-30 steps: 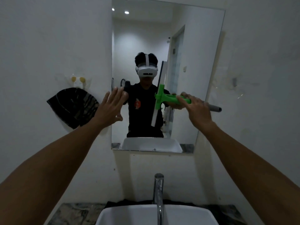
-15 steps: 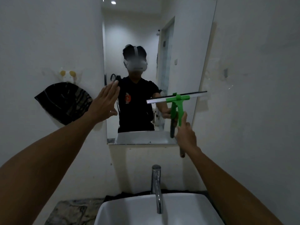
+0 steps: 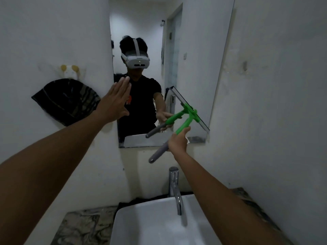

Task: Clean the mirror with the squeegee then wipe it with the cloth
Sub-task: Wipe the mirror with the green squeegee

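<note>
A tall mirror (image 3: 198, 50) hangs on the white wall above the basin. My right hand (image 3: 177, 143) grips the squeegee (image 3: 185, 123) by its green and grey handle. The squeegee's blade lies slanted against the lower right part of the glass, its low end near the mirror's bottom right corner. My left hand (image 3: 115, 101) is flat with fingers together, resting at the mirror's left edge. A dark striped cloth (image 3: 65, 101) hangs from a wall hook to the left of the mirror.
A white basin (image 3: 159, 221) with a chrome tap (image 3: 174, 188) stands below the mirror on a marbled counter (image 3: 79, 227). White walls close in on both sides. The mirror reflects a person wearing a white headset.
The squeegee turned from upright to level to slanted and moved down and right across the glass. My left hand stayed at the mirror's left edge.
</note>
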